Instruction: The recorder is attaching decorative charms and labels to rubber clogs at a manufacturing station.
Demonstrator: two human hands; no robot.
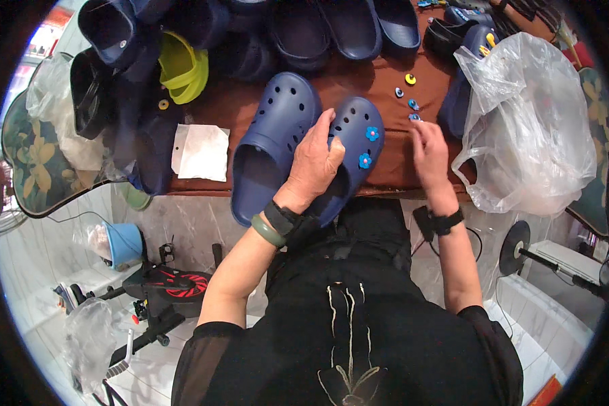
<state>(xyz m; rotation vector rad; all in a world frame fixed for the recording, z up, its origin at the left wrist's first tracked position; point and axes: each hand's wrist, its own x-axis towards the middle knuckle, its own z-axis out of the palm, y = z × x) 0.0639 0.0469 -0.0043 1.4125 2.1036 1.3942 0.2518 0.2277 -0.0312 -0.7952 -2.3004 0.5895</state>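
Observation:
Two dark blue clogs with holes lie side by side before me, toes away. My left hand (316, 161) grips the inner side of the right-hand clog (367, 110), its thumb bent over the edge of the opening. Two blue flower shoe charms (365, 160) sit in that clog's outer holes. The left-hand clog (285, 101) shows only bare holes. To the right, my right hand (430, 152) has its fingers pinched at a small blue shoe charm (414, 117) on the brown cloth. Just beyond lie another blue charm (413, 104), a round one (399, 92) and a yellow one (410, 79).
More blue clogs (355, 30) line the table's far side. A lime-green clog (183, 70) and a white paper piece (201, 153) are at left. A clear plastic bag (524, 128) bulges at right. Below the brown cloth's (210, 188) edge stands a blue bucket (124, 245).

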